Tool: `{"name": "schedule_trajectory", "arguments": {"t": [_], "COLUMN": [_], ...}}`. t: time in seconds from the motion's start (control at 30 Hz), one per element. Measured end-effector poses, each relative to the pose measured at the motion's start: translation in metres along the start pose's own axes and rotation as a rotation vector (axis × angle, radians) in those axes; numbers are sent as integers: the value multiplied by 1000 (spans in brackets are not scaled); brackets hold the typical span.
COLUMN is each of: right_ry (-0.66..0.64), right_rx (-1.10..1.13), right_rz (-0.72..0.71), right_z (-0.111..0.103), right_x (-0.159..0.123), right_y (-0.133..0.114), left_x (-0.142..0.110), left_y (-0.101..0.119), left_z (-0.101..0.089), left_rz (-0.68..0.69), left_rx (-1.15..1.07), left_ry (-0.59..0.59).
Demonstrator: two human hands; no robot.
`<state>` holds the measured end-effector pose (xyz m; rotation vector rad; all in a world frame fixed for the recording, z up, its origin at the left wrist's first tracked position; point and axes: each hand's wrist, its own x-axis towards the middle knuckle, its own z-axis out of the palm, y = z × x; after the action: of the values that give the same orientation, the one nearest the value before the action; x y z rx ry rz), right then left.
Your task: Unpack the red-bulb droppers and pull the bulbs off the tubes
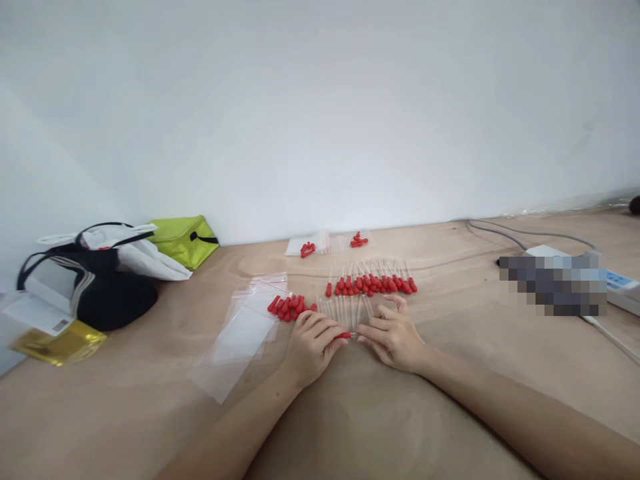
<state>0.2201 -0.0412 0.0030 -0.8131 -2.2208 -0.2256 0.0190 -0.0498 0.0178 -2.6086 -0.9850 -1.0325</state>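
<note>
My left hand (314, 341) is closed in a pinch on a red rubber dropper bulb (344, 335). Facing it, my right hand (396, 339) pinches a clear glass dropper tube (354, 335), whose end meets the bulb's open end; how far it sits inside I cannot tell. Just beyond my fingers lies a row of bare glass tubes (345, 308). A pile of loose red bulbs (287, 308) rests beside my left hand. Farther back, several glass droppers with red bulbs (375, 284) lie side by side, bulbs toward me.
Clear zip bags (240, 333) are spread at the left. Two bagged groups of red bulbs (308, 249) lie near the wall. A black cap (113, 293), a lime-green pouch (180, 241) and a yellow packet (65, 341) stand far left. A power strip (623, 283) with cables is at right.
</note>
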Motion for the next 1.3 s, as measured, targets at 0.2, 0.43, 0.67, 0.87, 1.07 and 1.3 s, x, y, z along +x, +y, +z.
{"name": "schedule_trajectory", "arguments": {"t": [0.2,0.43,0.67,0.87,1.07,1.3], "right_ry": [-37,-45,-11,-10,17,115], "right_rx": [-21,2,65,83,30,9], "right_rz": [-42,-48,-52,-55,135,334], "right_z": [-1,-3,-5,-7,-16,-10], "right_x": [0,-2,-2,-4,-12,-3], "right_y": [1,1,0,-1,18,26], "left_x": [-2,-4,-6,-7,-15,-7], "left_y": [2,2,2,1,-11,-26], "left_z": [-2,-2,-3,-3,-10,-16], "left_rz": [-23,-28,-17,-5,-126,-356], "left_rx": [36,14,-36,-46,-59,39], "left_ry": [-47,-77,-72,-69,40,253]}}
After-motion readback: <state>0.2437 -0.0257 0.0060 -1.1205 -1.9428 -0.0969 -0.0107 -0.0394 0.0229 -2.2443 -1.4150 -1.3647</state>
